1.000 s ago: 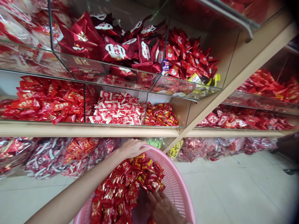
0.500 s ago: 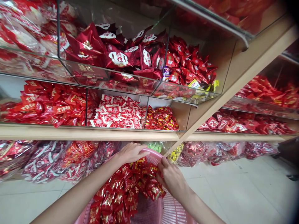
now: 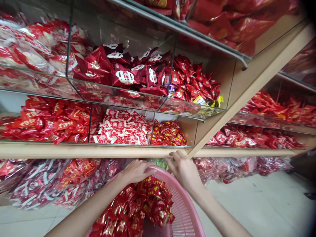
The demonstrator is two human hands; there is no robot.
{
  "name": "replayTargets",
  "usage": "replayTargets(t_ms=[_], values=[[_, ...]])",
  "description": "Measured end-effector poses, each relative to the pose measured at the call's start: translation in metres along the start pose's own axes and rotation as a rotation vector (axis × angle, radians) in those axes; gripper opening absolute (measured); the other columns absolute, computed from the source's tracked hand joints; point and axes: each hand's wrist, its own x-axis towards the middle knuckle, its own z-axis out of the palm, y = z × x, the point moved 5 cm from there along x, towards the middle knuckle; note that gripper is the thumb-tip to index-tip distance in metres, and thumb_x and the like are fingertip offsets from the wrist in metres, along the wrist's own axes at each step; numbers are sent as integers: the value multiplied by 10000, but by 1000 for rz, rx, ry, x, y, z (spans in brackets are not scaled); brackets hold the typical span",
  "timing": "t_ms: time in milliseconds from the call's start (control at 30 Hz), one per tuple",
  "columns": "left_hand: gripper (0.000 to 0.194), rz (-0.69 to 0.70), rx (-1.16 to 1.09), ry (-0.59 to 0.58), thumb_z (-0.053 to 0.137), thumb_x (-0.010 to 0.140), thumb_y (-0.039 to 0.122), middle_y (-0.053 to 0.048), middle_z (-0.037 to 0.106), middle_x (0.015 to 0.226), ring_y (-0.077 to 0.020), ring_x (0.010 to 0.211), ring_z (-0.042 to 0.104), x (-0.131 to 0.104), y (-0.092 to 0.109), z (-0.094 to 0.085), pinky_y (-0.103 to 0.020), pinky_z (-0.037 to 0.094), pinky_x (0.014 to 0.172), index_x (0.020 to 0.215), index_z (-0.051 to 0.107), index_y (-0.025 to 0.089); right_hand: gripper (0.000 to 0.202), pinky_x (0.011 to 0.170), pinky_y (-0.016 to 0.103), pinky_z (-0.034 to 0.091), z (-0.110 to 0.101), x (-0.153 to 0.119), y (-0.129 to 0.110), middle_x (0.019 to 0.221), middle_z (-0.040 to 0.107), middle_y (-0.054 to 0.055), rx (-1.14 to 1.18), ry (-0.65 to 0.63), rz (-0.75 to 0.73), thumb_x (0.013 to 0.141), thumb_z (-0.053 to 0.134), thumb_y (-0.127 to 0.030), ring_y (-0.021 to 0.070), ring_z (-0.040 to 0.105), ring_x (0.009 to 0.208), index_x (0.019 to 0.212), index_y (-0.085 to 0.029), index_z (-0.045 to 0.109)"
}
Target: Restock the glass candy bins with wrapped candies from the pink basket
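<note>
A pink plastic basket (image 3: 189, 199) with mesh walls stands below the shelf, partly filled with red and gold wrapped candies (image 3: 134, 209). My left hand (image 3: 138, 171) grips the far rim of the basket, its fingers lying over the edge. Just past the rim on the right, my right hand (image 3: 184, 169) is raised at the wooden shelf edge (image 3: 98, 150). Its fingers are apart and nothing shows in them. Small red and yellow candies (image 3: 169, 133) fill the compartment above the hands.
Neighbouring compartments hold red-and-white packets (image 3: 122, 126), orange-red packets (image 3: 55, 118) and dark red packets (image 3: 125, 77). A slanting wooden upright (image 3: 217, 121) divides the shelves. Bagged candies (image 3: 39, 184) sit under the bottom board, beside the tiled floor (image 3: 259, 200).
My right hand has let go of the basket rim and moved up to the shelf edge. My left hand stays on the rim, and the view has tilted slightly upward.
</note>
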Motion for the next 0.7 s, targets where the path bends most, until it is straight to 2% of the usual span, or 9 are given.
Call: replayTargets(t_ms=[67,133,167,267,333,467,567,700], values=[[587,-8,-3,4,193,835,631,-48,689,998,-247,904,636,0,-2,2,-342,452,770,1209,509,307,252,631,224,389,-18,29,19,824,565,43,34,90,-8,900,357,-315,138,566,730,901,-169,563],[591,-12,-22,17,190,836,630,-50,665,1069,-247,959,618,0,-3,2,-354,445,808,1213,509,304,213,674,232,387,-25,56,40,837,584,54,49,108,2,873,407,-270,144,555,775,907,-148,579],[590,-15,-32,21,190,836,630,-46,655,1095,-246,978,611,0,-3,2,-355,442,819,1209,512,305,198,678,229,387,-23,68,49,833,596,52,82,65,-8,853,442,-260,140,552,771,910,-141,589],[588,-20,-51,17,195,832,637,-39,648,1110,-246,987,607,0,-4,2,-354,443,820,1199,519,312,207,613,206,392,-3,92,69,749,621,23,262,-214,3,783,543,-283,114,543,674,885,-120,620],[589,-18,-49,16,191,832,636,-41,657,1091,-250,972,613,0,-4,1,-352,448,800,1194,522,311,222,594,195,398,10,97,76,721,626,15,368,-348,31,724,603,-288,105,539,652,841,-102,631],[591,-13,-33,16,172,836,630,-45,687,1000,-252,899,636,0,-3,0,-338,458,737,1153,552,305,204,588,185,410,21,99,80,680,627,3,510,-415,97,652,637,-213,87,533,615,810,-85,620],[587,-14,-29,21,171,838,625,-45,687,998,-252,898,635,0,-3,0,-336,454,736,1147,555,307,212,563,183,408,16,98,81,637,621,-3,621,-437,163,641,632,-185,79,530,576,822,-79,601],[598,-13,-43,20,165,836,630,-48,680,1018,-264,909,629,0,-4,0,-346,450,745,1152,552,302,324,553,195,416,1,102,84,637,626,8,739,-405,229,605,685,-261,91,542,576,859,-84,590]])
